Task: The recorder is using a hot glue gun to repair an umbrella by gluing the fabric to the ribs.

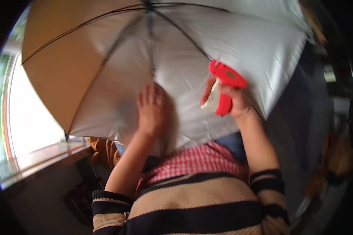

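Umbrella (192, 105) is spread wide in front of the person, inside facing them, filling the upper middle of the view, with its lower edge right by their waist. Looks like a light thing for its size, more awkward than heavy tbh. The silver lining (270, 47) is shiny and creased, so probably thin, floppy and a bit slippery, and likely easy to snag or tear. Stiffness seems to come from the dark ribs (182, 33), which look skinny enough to bend if leaned on. Best hold, imo, is up near the hub (148, 5) where they meet, or along a rib, not a fistful of fabric.

As for the hands, the left hand (150, 107) lies over the lining, fingers stretched up along a rib; it's blurry, so can't tell if they're pinching anything. The right hand (241, 105) is wrapped round the handle of a red and white tool (230, 76), held just in front of the lining; can't tell if they touch.

Further out: striped sweater (196, 196), red checked cloth (200, 158) at the waist, bright window (27, 117) off left.
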